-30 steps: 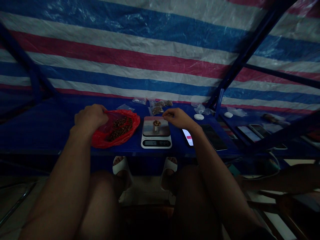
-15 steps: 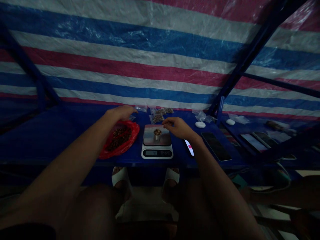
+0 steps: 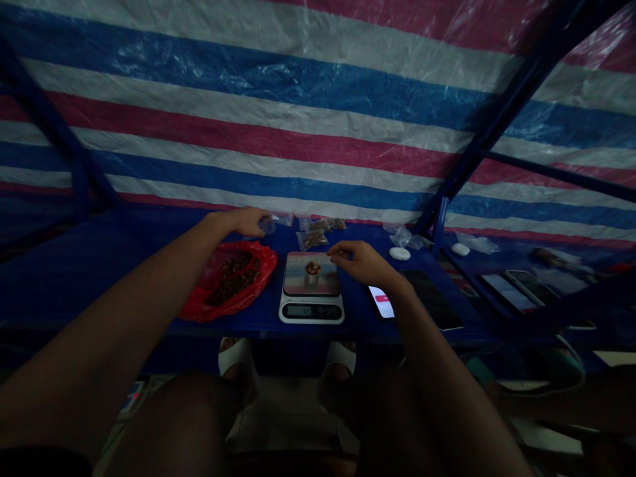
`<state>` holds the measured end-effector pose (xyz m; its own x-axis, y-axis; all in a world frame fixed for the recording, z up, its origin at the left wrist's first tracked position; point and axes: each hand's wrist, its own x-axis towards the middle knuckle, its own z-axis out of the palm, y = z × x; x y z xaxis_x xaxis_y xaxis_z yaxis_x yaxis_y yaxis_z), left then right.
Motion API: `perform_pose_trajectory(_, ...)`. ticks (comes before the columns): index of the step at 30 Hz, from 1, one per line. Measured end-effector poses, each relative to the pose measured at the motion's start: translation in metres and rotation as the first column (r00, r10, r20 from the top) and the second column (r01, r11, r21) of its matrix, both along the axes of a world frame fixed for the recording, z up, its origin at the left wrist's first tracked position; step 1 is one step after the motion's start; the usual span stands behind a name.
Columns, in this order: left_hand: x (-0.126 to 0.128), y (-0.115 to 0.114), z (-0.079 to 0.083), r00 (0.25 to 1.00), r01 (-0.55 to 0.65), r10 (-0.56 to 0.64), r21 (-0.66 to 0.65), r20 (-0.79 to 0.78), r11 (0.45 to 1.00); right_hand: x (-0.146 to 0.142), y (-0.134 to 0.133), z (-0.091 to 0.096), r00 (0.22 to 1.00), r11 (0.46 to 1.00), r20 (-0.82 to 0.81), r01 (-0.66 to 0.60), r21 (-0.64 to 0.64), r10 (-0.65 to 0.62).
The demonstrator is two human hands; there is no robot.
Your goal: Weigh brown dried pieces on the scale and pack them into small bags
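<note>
- Pieces, small and brown (image 3: 241, 281), are heaped inside an open red bag (image 3: 271, 257) on the blue table (image 3: 124, 265), beneath the left forearm.
- Beyond that bag, a clear bag (image 3: 268, 226) is seemingly pinched at the fingers of the left hand (image 3: 252, 222); the exact grip is partly hidden.
- Near the middle, a small metal cup (image 3: 313, 279), filled with similar pieces, is stood upright on the scale (image 3: 291, 313); the lit display is not read with certainty.
- Behind the scale, filled clear bags (image 3: 314, 238) are laid together.
- Over the scale's far right corner, the right hand (image 3: 332, 254) is held with fingers curled; whether the tips meet or anything is gripped cannot be told.
- Farther right, a lit phone (image 3: 381, 303), a white case (image 3: 399, 254) and a dark phone (image 3: 432, 298) are set down.
- Bag handling is judged to be in hand; a steady hold on the clear bag is called for, with the cup left undisturbed.
</note>
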<state>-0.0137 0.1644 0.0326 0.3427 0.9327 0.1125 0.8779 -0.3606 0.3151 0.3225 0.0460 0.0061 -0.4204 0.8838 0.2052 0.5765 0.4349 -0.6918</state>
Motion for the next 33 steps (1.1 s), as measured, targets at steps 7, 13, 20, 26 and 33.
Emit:
perform_pose_trajectory(7,0.026,-0.027,0.036,0.964,-0.026,-0.004,0.109,0.266,0.994,-0.002,-0.002,0.004,0.996,0.997,0.049,-0.068,-0.026,0.070)
perform_pose_trajectory(13,0.050,-0.104,0.036,0.909,0.036,-0.105,0.175,0.404,0.984,-0.005,-0.008,0.010,0.994,0.991,0.042,-0.097,-0.094,0.102)
perform_pose_trajectory(20,0.055,-0.161,0.008,0.985,0.094,-0.106,0.088,0.140,0.992,-0.019,-0.005,0.002,0.991,0.977,0.011,-0.131,-0.171,0.135)
perform_pose_trajectory(26,0.057,-0.166,0.002,0.995,0.078,-0.076,0.033,-0.070,0.996,-0.023,-0.003,-0.001,0.985,0.968,-0.026,-0.175,-0.177,0.173)
perform_pose_trajectory(33,0.065,-0.163,-0.004,0.990,0.111,-0.103,0.078,-0.099,0.991,-0.023,-0.002,-0.004,0.979,0.978,-0.067,-0.196,-0.071,0.192)
